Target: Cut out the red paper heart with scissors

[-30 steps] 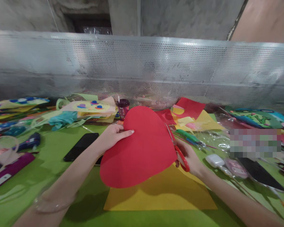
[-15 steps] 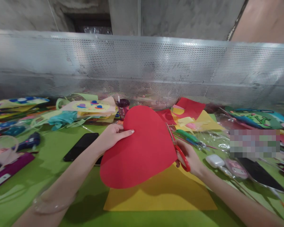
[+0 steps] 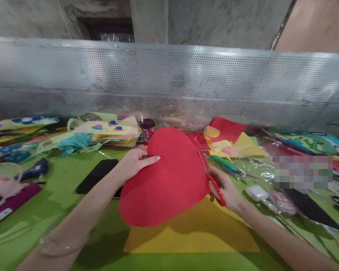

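Note:
My left hand [image 3: 136,162] pinches the left edge of a large red paper heart [image 3: 166,177], thumb on top, holding it tilted above the table. My right hand [image 3: 225,188] grips red-handled scissors [image 3: 211,178] whose blades lie along the heart's right edge. Under the heart a yellow paper sheet [image 3: 197,229] lies flat on the green table [image 3: 62,188].
A black phone [image 3: 97,175] lies left of the heart, a small dark cup [image 3: 147,130] behind it. Coloured paper scraps [image 3: 228,141] and craft pieces [image 3: 107,130] line the back. White earbud case [image 3: 256,192] and plastic wrap on the right. A perforated metal screen [image 3: 169,82] closes off the far edge.
Hardly anything differs: the heart and scissors have shifted very slightly, both hands keeping their grip.

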A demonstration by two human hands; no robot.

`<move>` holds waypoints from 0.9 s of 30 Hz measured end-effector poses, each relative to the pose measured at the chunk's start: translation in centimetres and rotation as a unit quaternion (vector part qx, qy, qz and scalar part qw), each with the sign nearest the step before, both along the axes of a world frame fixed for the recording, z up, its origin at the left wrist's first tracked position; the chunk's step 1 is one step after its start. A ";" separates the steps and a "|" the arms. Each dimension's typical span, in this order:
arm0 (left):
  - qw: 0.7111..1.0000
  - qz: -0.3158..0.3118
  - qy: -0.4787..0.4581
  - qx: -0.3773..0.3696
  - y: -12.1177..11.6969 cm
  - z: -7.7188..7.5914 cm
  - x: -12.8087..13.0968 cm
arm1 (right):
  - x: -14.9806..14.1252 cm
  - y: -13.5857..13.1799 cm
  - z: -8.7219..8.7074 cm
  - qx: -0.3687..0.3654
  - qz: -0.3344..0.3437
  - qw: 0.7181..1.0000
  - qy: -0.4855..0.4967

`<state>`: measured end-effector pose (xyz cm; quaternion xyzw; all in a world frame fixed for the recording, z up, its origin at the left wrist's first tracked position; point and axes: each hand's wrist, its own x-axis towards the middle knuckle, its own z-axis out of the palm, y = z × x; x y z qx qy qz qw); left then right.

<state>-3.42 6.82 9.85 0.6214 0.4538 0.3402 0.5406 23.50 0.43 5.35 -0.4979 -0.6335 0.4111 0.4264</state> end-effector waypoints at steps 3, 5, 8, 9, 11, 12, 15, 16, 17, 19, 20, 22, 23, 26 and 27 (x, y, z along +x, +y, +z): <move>1.000 0.004 0.004 -0.001 -0.1 0.1 -0.1 | 0.0 0.0 0.0 -0.002 0.000 1.000 -0.004; 1.000 0.006 0.006 -0.002 0.0 0.1 -0.1 | 0.0 0.1 0.0 -0.004 -0.001 1.000 0.001; 1.000 0.009 0.000 -0.007 0.0 0.0 -0.1 | 0.0 0.2 -0.2 -0.004 -0.005 1.000 0.017; 1.000 0.012 -0.003 -0.009 0.0 0.0 -0.1 | 0.0 0.3 -0.2 -0.001 -0.008 1.000 0.023; 1.000 0.017 -0.011 -0.015 0.0 0.0 0.0 | 0.0 0.3 -0.2 0.006 -0.011 0.999 0.033; 1.000 0.019 -0.015 -0.017 -0.1 0.0 0.1 | -0.1 0.3 -0.1 0.007 -0.010 0.999 0.036; 0.999 0.016 -0.022 -0.021 -0.3 0.0 0.3 | -0.3 0.1 0.0 0.003 0.000 0.999 0.044; 0.999 0.014 -0.024 -0.023 -0.4 0.0 0.3 | -0.3 0.1 0.0 0.002 0.003 0.999 0.047; 0.999 0.012 -0.026 -0.024 -0.4 0.0 0.4 | -0.4 0.0 0.1 0.000 0.005 0.999 0.051; 0.999 0.011 -0.031 -0.026 -0.4 -0.1 0.5 | -0.3 0.0 0.0 -0.005 0.005 0.998 0.056; 0.999 0.010 -0.033 -0.027 -0.5 -0.1 0.5 | -0.3 0.0 0.0 -0.009 0.002 0.998 0.057; 0.999 0.009 -0.036 -0.030 -0.5 -0.2 0.6 | -0.3 0.0 -0.1 -0.014 -0.005 0.998 0.059; 0.999 0.007 -0.037 -0.032 -0.5 -0.2 0.6 | -0.2 0.0 -0.1 -0.014 -0.009 0.998 0.059; 0.999 0.005 -0.038 -0.035 -0.5 -0.2 0.6 | -0.3 0.1 -0.1 -0.014 -0.014 0.998 0.054; 0.999 0.005 -0.038 -0.035 -0.5 -0.2 0.6 | -0.3 0.1 -0.1 -0.015 -0.015 0.998 0.051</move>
